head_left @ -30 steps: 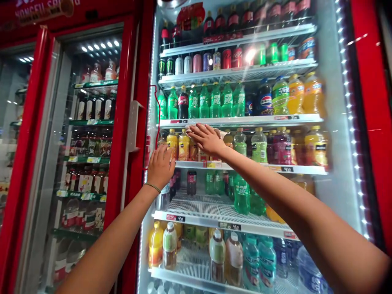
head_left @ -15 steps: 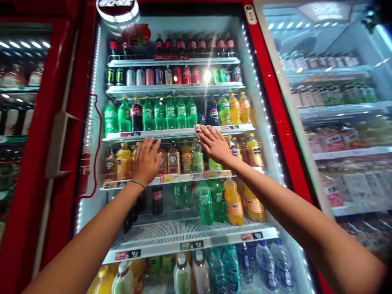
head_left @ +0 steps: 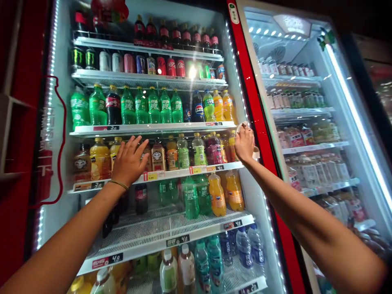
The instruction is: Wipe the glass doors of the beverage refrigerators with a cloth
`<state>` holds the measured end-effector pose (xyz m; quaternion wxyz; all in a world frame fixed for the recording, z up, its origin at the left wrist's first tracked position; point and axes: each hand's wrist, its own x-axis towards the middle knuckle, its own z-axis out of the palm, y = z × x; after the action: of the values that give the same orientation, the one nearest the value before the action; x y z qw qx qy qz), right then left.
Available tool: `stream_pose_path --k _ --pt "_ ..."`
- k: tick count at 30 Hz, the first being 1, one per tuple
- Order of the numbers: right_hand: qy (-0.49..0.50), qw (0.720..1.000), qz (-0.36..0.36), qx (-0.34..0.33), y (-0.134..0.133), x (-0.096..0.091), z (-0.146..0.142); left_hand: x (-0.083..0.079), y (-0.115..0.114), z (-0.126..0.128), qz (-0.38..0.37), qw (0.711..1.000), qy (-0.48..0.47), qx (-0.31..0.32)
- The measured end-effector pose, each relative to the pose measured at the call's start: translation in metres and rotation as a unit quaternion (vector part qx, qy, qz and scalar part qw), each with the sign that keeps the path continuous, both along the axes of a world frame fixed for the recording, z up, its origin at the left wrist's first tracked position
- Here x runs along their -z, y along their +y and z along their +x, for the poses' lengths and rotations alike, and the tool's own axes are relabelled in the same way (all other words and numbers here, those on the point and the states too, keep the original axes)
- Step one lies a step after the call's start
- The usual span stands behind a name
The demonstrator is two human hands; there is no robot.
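My left hand [head_left: 128, 161] lies flat with fingers spread on the glass door [head_left: 61, 171] of a red drinks fridge, over the shelf of yellow and brown bottles [head_left: 99, 158]. My right hand [head_left: 244, 143] is closed on a white cloth [head_left: 255, 152] and presses it against the right edge of the same glass, beside the red door frame [head_left: 255, 122]. Behind the glass stand rows of green soda bottles [head_left: 147, 106] and a row of cans [head_left: 147, 64] above them.
A second glass-door fridge [head_left: 306, 122] with shelves of small bottles and packs stands to the right. A door handle [head_left: 9, 139] sticks out at the far left. Lower shelves hold water and tea bottles [head_left: 202, 261].
My right hand has slid the cloth rightward across the glass from the middle to the door's right edge. My view has swung right; the left hand stays flat on the glass.
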<state>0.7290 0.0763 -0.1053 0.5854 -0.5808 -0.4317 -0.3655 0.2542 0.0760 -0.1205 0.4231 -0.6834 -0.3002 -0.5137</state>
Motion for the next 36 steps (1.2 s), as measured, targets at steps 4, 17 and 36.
stream_pose_path --k 4,17,36 --pt "-0.145 0.989 0.005 -0.023 0.009 -0.004 -0.11 0.0 -0.008 -0.029 0.0 1.0 -0.026 -0.011" --pt "-0.434 0.868 0.019 -0.241 0.012 0.011 -0.495 0.042 -0.077 -0.231 0.014 0.984 -0.034 -0.177" --pt "-0.447 0.868 -0.004 -0.214 0.004 0.032 -0.35 0.045 -0.053 -0.116 -0.023 0.995 0.009 -0.098"
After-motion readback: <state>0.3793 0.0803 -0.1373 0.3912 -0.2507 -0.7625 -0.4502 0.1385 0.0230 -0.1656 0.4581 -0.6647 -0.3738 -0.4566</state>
